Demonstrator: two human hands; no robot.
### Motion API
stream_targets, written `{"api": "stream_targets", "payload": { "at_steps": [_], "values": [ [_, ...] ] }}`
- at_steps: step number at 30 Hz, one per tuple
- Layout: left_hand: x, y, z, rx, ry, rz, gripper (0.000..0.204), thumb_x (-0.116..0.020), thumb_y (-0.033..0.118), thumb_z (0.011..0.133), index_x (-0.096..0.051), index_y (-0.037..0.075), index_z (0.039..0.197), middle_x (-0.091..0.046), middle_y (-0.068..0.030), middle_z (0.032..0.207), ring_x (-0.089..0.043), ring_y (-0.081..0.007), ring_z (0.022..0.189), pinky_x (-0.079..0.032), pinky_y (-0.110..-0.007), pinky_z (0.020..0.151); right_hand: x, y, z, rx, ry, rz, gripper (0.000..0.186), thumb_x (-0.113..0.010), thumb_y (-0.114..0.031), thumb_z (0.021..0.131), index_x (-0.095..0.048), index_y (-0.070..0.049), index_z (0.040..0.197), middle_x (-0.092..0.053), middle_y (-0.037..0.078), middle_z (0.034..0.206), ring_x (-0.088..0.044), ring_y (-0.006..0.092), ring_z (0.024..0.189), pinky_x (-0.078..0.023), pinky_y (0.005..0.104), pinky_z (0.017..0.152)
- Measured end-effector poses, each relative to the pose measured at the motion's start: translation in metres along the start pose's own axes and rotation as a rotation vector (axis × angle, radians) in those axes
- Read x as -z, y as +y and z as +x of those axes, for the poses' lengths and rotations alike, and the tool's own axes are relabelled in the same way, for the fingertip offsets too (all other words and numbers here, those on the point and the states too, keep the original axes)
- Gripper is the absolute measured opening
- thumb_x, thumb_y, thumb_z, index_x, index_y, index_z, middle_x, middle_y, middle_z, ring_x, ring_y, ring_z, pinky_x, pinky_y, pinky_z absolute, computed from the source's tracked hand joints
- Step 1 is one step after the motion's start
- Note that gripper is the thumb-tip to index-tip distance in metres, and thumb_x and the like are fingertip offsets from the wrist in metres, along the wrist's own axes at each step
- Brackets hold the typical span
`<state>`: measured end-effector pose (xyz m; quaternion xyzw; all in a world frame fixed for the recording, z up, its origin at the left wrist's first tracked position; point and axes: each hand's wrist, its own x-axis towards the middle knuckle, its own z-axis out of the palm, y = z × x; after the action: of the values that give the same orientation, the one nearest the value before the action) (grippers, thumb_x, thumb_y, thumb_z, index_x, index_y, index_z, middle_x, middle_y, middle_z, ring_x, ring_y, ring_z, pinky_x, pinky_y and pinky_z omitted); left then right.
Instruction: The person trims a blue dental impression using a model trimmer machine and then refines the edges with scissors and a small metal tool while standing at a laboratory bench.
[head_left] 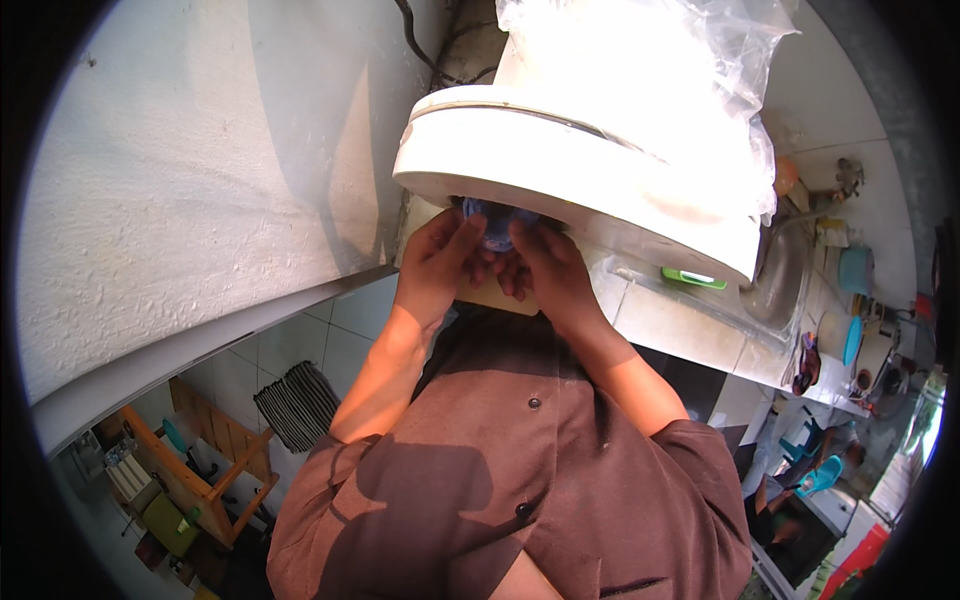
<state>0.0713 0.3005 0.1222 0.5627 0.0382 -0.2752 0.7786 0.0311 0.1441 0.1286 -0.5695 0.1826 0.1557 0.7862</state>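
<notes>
Close together under the overhanging rim of a large white appliance (560,165), my two hands meet at a small blue thing (497,230). My left hand (437,255) is closed at its left side, with the thumb against it. At its right side is my right hand (545,265), its fingers curled and thumb up. The blue thing looks soft or crumpled, but its kind I cannot make out; its upper part is in the shadow of the rim. Below the hands a pale yellowish edge (500,296) shows near my shirt.
Clear plastic sheeting (745,60) covers the appliance's top. A textured white wall (190,180) rises on the left. On the right, a tiled counter (660,320) holds a green item (693,277) beside a metal sink (780,275). A person (825,450) is at the far lower right.
</notes>
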Motion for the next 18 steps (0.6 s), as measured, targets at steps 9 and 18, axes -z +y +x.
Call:
{"api": "stream_targets", "payload": {
  "at_steps": [9, 18],
  "values": [
    [-0.0003, 0.0009, 0.0016, -0.006, -0.021, 0.007, 0.023, -0.054, 0.024, 0.102, -0.063, 0.003, 0.1, -0.064, -0.0038, 0.078, -0.057, -0.0089, 0.061, -0.043, -0.021, 0.054, -0.002, -0.0011, -0.0008, 0.025, 0.02, -0.047, 0.039, -0.044, -0.033, 0.105, -0.06, 0.0, 0.093, -0.061, 0.005, 0.07, -0.054, 0.0091, 0.055, -0.04, 0.0234, 0.048],
    [0.0011, 0.0035, 0.0031, 0.032, -0.043, 0.006, 0.023, -0.055, 0.024, 0.102, -0.062, 0.004, 0.096, -0.065, -0.0035, 0.078, -0.058, -0.0094, 0.065, -0.045, -0.023, 0.06, -0.0035, 0.0008, -0.0011, 0.038, 0.061, -0.08, 0.04, -0.045, -0.034, 0.105, -0.06, 0.0, 0.092, -0.06, 0.004, 0.069, -0.053, 0.0085, 0.054, -0.039, 0.024, 0.048]
  ]
}}
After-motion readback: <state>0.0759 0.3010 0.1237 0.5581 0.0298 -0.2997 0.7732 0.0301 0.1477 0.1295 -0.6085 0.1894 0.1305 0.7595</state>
